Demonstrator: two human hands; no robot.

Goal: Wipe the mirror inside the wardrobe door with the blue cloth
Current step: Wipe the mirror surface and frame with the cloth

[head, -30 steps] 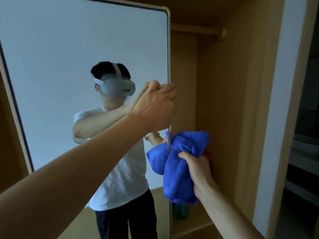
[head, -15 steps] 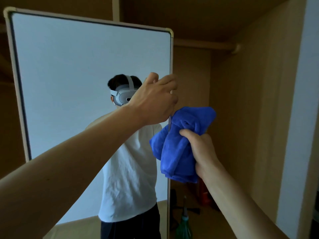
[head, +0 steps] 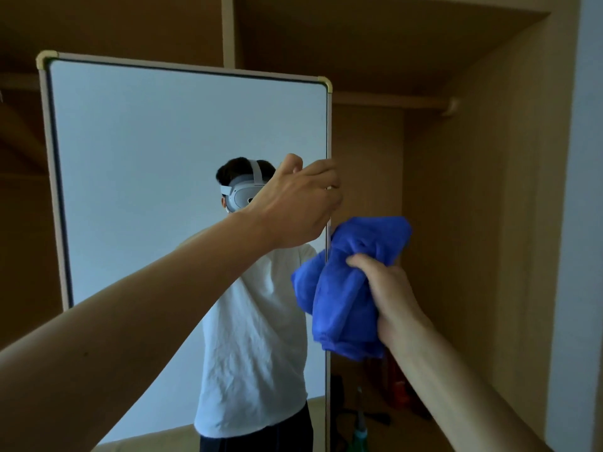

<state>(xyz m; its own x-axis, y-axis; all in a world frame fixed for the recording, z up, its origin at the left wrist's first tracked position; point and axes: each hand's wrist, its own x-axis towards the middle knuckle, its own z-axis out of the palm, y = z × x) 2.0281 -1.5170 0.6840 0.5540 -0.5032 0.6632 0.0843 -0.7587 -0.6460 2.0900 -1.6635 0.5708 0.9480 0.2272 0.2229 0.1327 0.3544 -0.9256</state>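
Fingers of the left hand [head: 298, 203] curl around the right-hand edge of the mirror [head: 182, 177], gripping its thin frame at about mid-height, with the thumb on the glass side and the fingertips wrapped over the rim toward the wardrobe interior. The bare left forearm reaches in from the lower left across the front of the glass.

Just below and to the right, the right hand [head: 388, 295] is closed on the blue cloth [head: 349, 288], bunching it in a fist. The cloth is crumpled, its upper folds rising above the knuckles and a longer fold hanging beneath the hand. It sits at the mirror's right edge, touching or nearly touching the frame, and its reflection shows as a blue patch on the glass just inside that edge.

The mirror stands upright with a pale frame and brass-coloured corner caps. Its glass reflects a light wall and the person in a white T-shirt and dark trousers, wearing a headset.

Behind the mirror is the wardrobe [head: 483, 223], of light wood, with a hanging rail [head: 391, 101] across the top of the open compartment. Low in that compartment, in shadow, stand a green bottle [head: 359, 429] and a reddish object, too dim to identify.
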